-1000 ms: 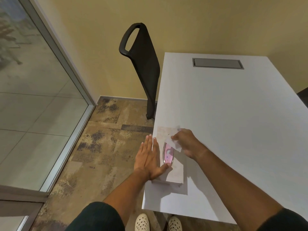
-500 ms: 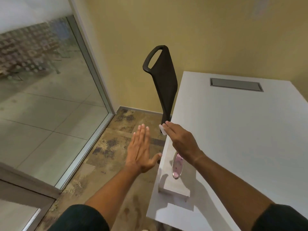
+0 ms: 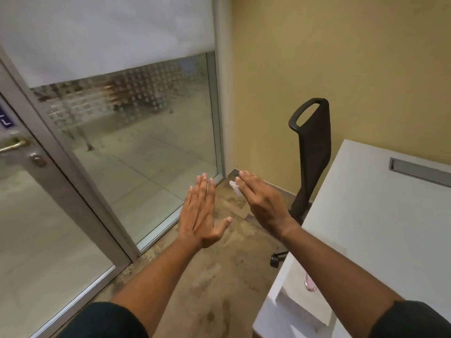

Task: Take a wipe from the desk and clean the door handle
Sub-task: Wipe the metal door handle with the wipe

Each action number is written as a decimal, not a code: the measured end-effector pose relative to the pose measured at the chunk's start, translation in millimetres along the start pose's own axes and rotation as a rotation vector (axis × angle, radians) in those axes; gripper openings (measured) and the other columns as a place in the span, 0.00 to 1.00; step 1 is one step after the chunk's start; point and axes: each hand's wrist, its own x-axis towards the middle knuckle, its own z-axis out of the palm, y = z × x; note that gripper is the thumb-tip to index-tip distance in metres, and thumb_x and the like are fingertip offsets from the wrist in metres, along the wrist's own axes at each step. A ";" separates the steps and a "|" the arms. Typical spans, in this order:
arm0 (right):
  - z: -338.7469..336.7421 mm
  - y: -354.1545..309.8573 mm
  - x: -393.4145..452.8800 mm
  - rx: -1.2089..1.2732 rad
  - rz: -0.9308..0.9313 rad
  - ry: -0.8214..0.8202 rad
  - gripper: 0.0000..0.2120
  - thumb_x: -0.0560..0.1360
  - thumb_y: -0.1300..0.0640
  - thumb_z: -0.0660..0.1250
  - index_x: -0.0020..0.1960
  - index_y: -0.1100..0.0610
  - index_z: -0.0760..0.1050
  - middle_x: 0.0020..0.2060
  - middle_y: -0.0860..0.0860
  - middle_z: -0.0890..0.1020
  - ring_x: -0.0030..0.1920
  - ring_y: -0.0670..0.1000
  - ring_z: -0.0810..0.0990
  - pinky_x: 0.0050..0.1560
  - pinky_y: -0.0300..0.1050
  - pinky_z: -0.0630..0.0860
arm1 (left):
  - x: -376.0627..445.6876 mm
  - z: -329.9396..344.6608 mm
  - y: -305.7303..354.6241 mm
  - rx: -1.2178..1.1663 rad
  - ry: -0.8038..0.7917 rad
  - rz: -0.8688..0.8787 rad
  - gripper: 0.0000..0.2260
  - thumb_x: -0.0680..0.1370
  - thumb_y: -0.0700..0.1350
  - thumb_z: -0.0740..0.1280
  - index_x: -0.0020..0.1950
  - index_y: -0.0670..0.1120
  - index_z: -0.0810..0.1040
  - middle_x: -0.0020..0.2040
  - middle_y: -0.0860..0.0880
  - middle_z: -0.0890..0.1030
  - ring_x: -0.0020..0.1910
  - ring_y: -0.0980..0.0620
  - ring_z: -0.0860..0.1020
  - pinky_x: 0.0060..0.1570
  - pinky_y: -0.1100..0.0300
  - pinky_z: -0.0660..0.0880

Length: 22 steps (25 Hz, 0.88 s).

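My right hand (image 3: 262, 202) is raised over the floor left of the desk, holding a small white wipe (image 3: 234, 187) that sticks out under its fingers. My left hand (image 3: 202, 211) hovers beside it, flat, fingers together, thumb out, holding nothing. The brass door handle (image 3: 12, 145) shows at the far left edge on the glass door, with a keyhole lock (image 3: 37, 160) below it. The white wipe packet (image 3: 306, 306) with its pink opening lies on the desk's near left corner, partly hidden by my right forearm.
The white desk (image 3: 380, 215) fills the right side, with a grey cable hatch (image 3: 419, 170). A black chair (image 3: 313, 152) stands between desk and yellow wall. A glass panel (image 3: 146, 132) with a metal frame runs along the left. Mottled brown floor lies below my hands.
The view has swung left and up, bringing the door handle into sight. My right hand has lifted the wipe off the packet and moved it leftward off the desk; my left hand left the packet.
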 end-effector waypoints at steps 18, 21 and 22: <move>98.0 -305.1 239.6 0.232 -0.377 0.217 0.18 0.76 0.68 0.56 0.63 0.69 0.76 0.60 0.65 0.80 0.60 0.63 0.80 0.62 0.54 0.77 | -136.6 -99.9 -336.4 0.198 0.153 -0.449 0.47 0.74 0.71 0.44 0.80 0.40 0.33 0.80 0.39 0.32 0.80 0.43 0.32 0.79 0.47 0.39; 118.1 -343.7 276.3 0.280 -0.411 0.260 0.18 0.76 0.67 0.55 0.61 0.69 0.77 0.58 0.65 0.81 0.59 0.62 0.81 0.62 0.53 0.77 | -145.6 -109.8 -378.8 0.212 0.187 -0.503 0.47 0.77 0.69 0.52 0.81 0.40 0.35 0.80 0.39 0.33 0.80 0.43 0.33 0.79 0.47 0.40; 125.6 -355.2 287.9 0.300 -0.418 0.271 0.18 0.76 0.67 0.55 0.61 0.69 0.77 0.58 0.65 0.81 0.58 0.62 0.81 0.61 0.53 0.77 | -146.6 -111.2 -391.6 0.213 0.200 -0.520 0.47 0.77 0.69 0.53 0.81 0.40 0.36 0.81 0.39 0.34 0.80 0.43 0.33 0.79 0.46 0.40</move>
